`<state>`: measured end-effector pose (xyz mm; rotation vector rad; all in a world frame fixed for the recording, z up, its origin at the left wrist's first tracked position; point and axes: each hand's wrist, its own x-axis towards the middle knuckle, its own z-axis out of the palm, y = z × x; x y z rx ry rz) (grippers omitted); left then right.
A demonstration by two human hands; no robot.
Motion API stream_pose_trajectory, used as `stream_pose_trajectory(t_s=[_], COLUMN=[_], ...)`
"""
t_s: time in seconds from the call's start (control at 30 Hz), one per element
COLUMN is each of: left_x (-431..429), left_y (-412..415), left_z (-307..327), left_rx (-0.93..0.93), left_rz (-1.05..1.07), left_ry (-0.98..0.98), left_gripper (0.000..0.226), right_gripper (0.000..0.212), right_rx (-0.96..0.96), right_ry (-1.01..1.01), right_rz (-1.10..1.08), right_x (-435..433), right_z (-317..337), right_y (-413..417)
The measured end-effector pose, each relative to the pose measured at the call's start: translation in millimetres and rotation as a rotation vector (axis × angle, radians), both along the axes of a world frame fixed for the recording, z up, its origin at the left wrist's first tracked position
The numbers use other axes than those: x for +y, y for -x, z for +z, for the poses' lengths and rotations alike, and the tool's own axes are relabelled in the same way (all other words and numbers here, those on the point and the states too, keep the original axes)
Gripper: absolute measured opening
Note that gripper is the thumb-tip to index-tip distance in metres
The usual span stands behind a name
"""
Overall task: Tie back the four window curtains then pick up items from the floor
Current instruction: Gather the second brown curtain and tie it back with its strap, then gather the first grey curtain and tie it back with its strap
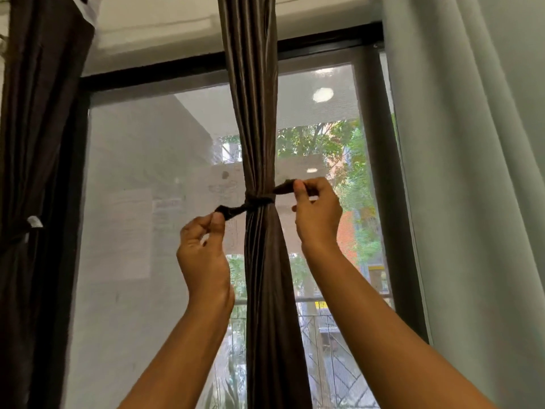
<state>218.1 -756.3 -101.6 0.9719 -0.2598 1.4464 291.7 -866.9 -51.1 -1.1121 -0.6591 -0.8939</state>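
A brown satin curtain hangs gathered in front of the window, cinched at mid-height by a dark tie-back band. My left hand pinches the band's left end, pulled down and to the left of the curtain. My right hand pinches the right end, held slightly higher on the right. Both arms reach up from below. A dark brown curtain hangs at the far left, gathered by a white tie. A pale grey-green curtain hangs loose on the right.
The black-framed window carries a mesh screen with trees and buildings outside. Papers show faintly behind the screen at left. The floor is out of view.
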Motion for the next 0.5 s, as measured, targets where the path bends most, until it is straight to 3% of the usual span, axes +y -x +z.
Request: stream_pose_trajectory(t_s=[0.07,0.2,0.4,0.5], left_x=[7.9,28.3,18.3,23.9], left_y=[2.2,3.7,-15.4,-16.6], left_z=[8.6,25.0,11.6,-0.3], left_rx=[0.044,0.105,0.084,0.209], left_rz=[0.036,0.198,0.092,-0.029], left_ry=[-0.063,-0.199,0.124,0.147], left_gripper=[0.011,0.015,0.012,0.011], right_gripper=[0.014,0.011,0.012,0.012], right_rx=[-0.075,-0.239,-0.015,0.076], right_ry=[0.095,0.280,0.191,0.263], right_rz=[0.001,-0.229,-0.163,-0.052], right_x=[4.5,-10.9,28.3,32.6], right_z=[-5.7,4.7,4.7,-12.2], right_y=[0.1,-10.3,-11.0,-12.2])
